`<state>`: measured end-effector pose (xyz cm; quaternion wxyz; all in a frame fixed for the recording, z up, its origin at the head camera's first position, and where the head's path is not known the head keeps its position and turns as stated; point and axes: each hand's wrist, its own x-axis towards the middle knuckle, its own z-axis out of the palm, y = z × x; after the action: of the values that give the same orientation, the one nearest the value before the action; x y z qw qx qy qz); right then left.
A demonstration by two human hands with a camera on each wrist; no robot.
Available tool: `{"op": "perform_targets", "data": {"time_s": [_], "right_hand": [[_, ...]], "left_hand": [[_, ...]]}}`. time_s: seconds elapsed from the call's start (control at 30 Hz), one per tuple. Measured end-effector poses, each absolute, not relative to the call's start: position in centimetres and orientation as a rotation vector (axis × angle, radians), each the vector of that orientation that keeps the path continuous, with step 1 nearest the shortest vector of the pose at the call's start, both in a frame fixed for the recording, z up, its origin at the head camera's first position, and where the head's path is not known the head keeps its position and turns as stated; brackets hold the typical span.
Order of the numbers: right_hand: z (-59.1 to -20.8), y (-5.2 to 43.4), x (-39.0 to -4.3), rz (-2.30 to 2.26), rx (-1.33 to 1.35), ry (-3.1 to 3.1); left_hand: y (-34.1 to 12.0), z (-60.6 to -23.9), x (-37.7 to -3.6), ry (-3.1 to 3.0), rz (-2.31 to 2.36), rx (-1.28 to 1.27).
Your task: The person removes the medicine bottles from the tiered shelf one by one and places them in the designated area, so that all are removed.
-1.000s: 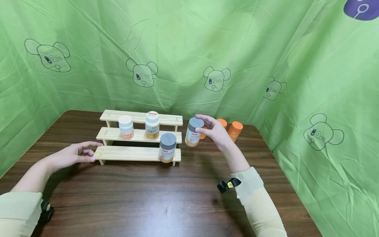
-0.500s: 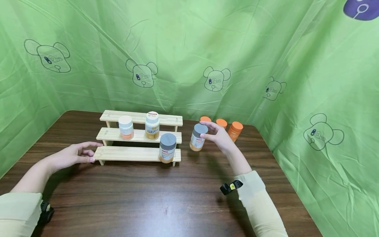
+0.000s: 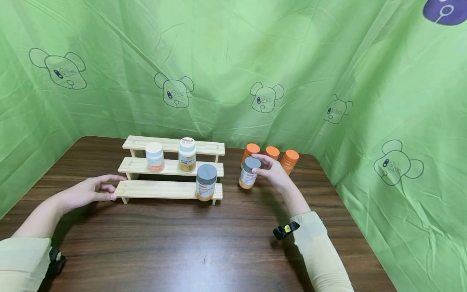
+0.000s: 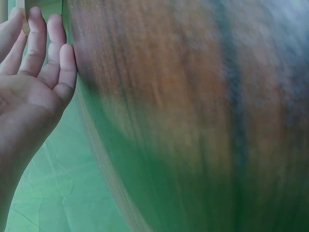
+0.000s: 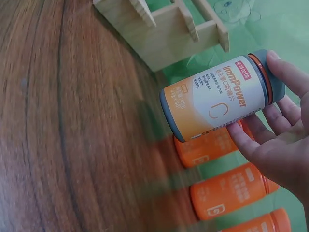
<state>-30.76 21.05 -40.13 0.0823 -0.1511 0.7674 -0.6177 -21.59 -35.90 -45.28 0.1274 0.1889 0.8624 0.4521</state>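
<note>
In the head view the right hand (image 3: 273, 172) sits right of centre, its fingers curled round the grey cap of a grey-capped supplement bottle (image 3: 249, 173). The bottle stands upright just right of the 3-tier wooden rack (image 3: 166, 189), its base at or just above the brown wooden table (image 3: 189, 239); contact cannot be told. In the right wrist view the same bottle (image 5: 219, 98) fills the upper right of the frame, with fingertips (image 5: 285, 72) over the cap and along the white and orange label printed "ImmPower".

Just behind the held bottle, toward the green curtain (image 3: 233, 61), 3 orange-capped bottles (image 3: 271, 155) stand in a row on the table.

The left hand (image 3: 89, 190) lies at the left of the head view, fingers straight and relaxed, holding nothing, its fingertips just beside the left end of the rack's lowest tier. The left wrist view shows that palm (image 4: 29, 82) open beside the table edge.

On the rack, a second grey-capped bottle (image 3: 206, 182) stands at the right end of the lowest tier. On the middle tier stand 2 white-capped bottles: a short one (image 3: 155, 157) to the left and a taller one (image 3: 187, 155) near the centre.
</note>
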Motion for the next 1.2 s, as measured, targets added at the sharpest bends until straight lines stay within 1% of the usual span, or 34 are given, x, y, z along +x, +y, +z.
{"op": "perform_targets", "data": {"time_s": [0.33,0.53,1.2], "right_hand": [[-41.7,21.8,-31.5,-1.864,-0.360,2.281],[-41.5,21.8,-31.4,-1.904,-0.269,2.213],[-42.0,22.1,-31.2,-1.859,-0.343,2.277]], "left_hand": [[-36.0,-45.3,-21.6,2.497,1.326,0.564],[-36.0,-45.3,-21.6,2.496,1.318,0.564],[-36.0,-45.3,-21.7,2.473,1.336,0.554]]}}
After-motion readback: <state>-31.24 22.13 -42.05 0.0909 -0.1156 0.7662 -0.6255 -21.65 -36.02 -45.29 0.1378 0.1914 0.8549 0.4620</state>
